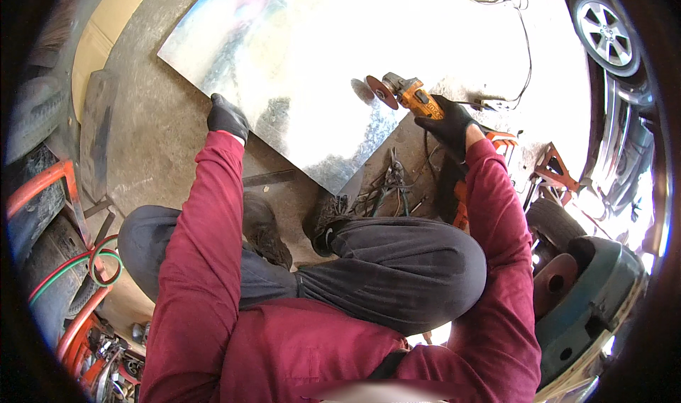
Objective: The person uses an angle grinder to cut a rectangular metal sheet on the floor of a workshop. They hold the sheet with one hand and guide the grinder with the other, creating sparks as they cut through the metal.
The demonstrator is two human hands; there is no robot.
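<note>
A large flat metal sheet (291,119) lies in front of me, washed out by glare over much of its surface. My left hand (228,116), in a black glove, is closed on the sheet's near left edge. In my right hand (448,125), also gloved in black, is a yellow angle grinder (418,98), gripped around its body. Its reddish-brown disc (381,92) stands tilted over the sheet; a dark round patch shows beside it. Whether the disc touches the metal I cannot tell.
Pliers-like tools (391,183) lie on the floor by my boot. Orange jack stands (557,167), a loose tyre (555,222) and a blue-green machine (592,307) are at right. A car wheel (606,34) stands far right. Red and green hoses (96,265) hang left; a black cable (528,62) runs behind.
</note>
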